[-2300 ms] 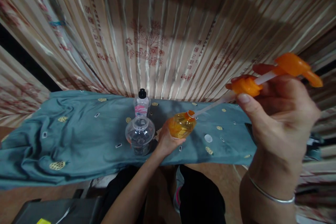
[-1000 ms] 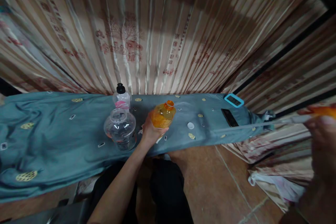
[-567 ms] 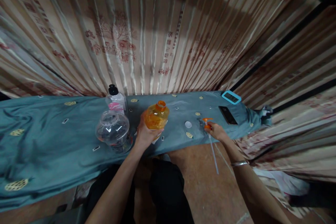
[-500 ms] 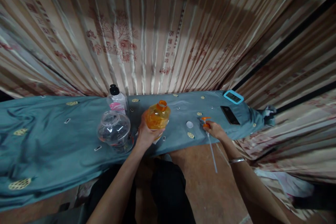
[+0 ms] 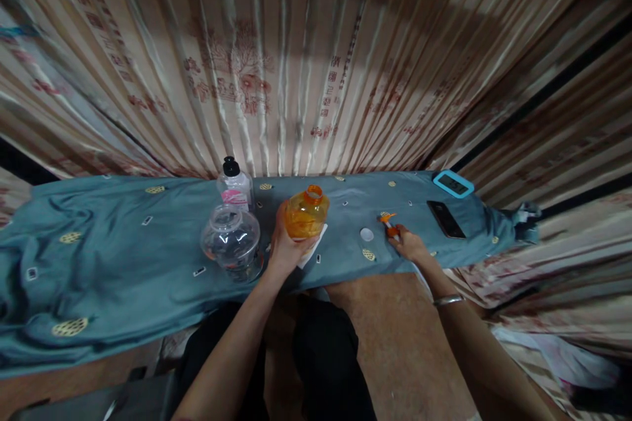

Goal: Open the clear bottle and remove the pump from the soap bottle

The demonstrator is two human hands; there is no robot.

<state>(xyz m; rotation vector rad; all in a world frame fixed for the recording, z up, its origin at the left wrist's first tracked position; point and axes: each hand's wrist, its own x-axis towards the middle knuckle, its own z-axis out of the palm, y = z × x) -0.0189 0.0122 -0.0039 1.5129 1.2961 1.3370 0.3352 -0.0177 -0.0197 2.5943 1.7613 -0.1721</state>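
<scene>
My left hand (image 5: 285, 250) grips an orange bottle (image 5: 306, 214) that stands upright with its neck uncovered on the teal cloth-covered table (image 5: 123, 256). Over at the right, my right hand (image 5: 412, 247) rests on the cloth with its fingers around an orange pump head (image 5: 390, 223); the pump's long tube is hidden behind the hand and table edge. A small white round cap (image 5: 367, 234) lies between the two hands. A white paper (image 5: 313, 245) sits under the bottle.
A clear domed container (image 5: 231, 242) stands left of the orange bottle, with a clear bottle with a black cap (image 5: 234, 187) behind it. A black phone (image 5: 446, 218) and a blue-framed device (image 5: 453, 183) lie at the table's right end. Striped curtains hang behind.
My right hand pulled the pump and its tube out of the orange bottle, swung it right, and brought it down onto the cloth. My left hand kept holding the bottle.
</scene>
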